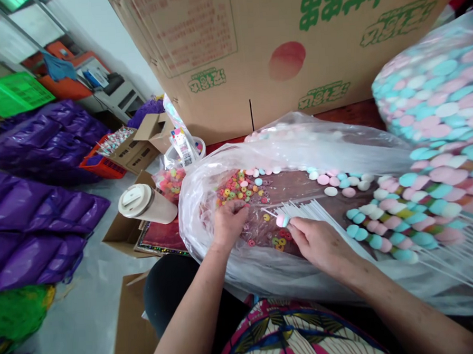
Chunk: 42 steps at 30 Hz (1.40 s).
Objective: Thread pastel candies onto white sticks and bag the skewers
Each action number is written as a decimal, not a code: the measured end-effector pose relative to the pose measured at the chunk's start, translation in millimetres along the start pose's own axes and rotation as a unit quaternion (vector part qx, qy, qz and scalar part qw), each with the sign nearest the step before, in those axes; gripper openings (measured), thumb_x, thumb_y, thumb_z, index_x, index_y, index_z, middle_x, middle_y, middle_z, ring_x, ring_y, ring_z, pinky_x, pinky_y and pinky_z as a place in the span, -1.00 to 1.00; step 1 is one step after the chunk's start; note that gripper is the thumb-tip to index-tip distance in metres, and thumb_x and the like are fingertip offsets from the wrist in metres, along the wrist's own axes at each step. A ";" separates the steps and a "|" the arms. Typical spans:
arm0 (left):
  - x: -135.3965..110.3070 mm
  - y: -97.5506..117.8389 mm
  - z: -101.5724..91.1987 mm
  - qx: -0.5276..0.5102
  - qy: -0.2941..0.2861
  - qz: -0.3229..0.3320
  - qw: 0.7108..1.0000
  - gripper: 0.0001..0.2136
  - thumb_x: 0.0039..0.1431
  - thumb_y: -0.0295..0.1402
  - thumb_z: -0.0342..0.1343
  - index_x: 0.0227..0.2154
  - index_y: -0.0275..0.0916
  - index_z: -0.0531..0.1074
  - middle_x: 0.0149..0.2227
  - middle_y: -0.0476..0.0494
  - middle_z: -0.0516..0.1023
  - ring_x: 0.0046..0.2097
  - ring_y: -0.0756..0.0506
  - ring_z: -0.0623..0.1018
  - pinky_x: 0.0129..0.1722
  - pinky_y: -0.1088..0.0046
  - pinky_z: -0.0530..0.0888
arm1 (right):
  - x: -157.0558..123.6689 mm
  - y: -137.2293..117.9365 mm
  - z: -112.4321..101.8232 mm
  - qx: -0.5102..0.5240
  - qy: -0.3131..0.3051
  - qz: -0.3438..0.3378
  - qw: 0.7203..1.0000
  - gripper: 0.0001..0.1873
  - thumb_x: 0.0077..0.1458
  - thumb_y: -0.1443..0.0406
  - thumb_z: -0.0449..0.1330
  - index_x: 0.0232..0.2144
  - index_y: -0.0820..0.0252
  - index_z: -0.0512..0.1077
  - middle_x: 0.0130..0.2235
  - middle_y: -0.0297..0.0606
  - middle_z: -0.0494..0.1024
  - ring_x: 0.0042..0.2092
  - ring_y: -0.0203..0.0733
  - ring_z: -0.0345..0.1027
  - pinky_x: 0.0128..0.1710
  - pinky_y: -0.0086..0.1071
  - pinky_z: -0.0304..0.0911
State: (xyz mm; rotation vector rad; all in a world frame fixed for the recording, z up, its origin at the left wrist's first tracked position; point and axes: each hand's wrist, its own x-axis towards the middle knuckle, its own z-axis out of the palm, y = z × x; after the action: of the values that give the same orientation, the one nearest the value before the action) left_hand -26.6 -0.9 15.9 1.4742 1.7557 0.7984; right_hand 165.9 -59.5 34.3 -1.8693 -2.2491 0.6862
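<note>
Right hand (312, 240) — holding skewer (281, 220), rings (237, 189) nearby

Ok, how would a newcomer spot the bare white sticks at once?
Find the big cardboard box, then the clear plastic in front of it. Within that, beside the right hand, lies a pile of white sticks. Unlike the pastel-beaded sticks farther right, their visible lengths are bare.

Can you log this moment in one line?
Right hand: holds threaded stick | Left hand: near colorful rings | Nearby: white sticks
</note>
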 end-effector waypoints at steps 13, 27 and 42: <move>-42.5 -2.5 6.4 0.011 -0.034 0.158 0.987 -0.82 0.08 -0.44 0.07 -0.30 -0.18 0.55 -0.36 -0.05 0.62 -0.31 -0.03 0.56 -0.22 0.49 0.47 | 11.7 -28.0 14.0 -0.033 -0.028 0.019 0.999 -0.71 0.19 0.38 -0.08 -0.27 0.20 0.44 -0.35 -0.14 0.57 -0.35 -0.16 0.45 -0.42 -0.38 0.09; 18.1 -2.2 -3.8 0.020 -0.024 0.025 0.999 -0.86 0.03 -0.31 0.12 -0.41 -0.23 0.53 -0.48 -0.07 0.57 -0.45 -0.04 0.52 -0.44 0.50 0.44 | 10.1 3.6 8.1 0.064 0.053 -0.005 0.997 -0.67 0.22 0.26 -0.08 -0.52 0.16 0.35 -0.53 -0.31 0.44 -0.50 -0.29 0.26 -0.45 -0.43 0.04; -19.6 -7.2 -3.1 -0.124 0.060 0.085 0.987 -0.91 -0.05 -0.37 0.16 -0.46 -0.24 0.52 -0.48 -0.04 0.57 -0.41 -0.02 0.52 -0.34 0.48 0.46 | 25.9 -50.3 10.6 -0.029 0.000 -0.012 0.999 -0.70 0.19 0.41 -0.09 -0.25 0.20 0.44 -0.30 -0.15 0.58 -0.30 -0.18 0.45 -0.36 -0.40 0.13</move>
State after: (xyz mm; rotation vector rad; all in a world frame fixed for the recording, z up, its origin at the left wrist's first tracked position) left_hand -31.1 -21.4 14.2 1.4443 1.5630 1.1728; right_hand 111.1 -43.7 41.7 -1.8643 -2.3119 0.6229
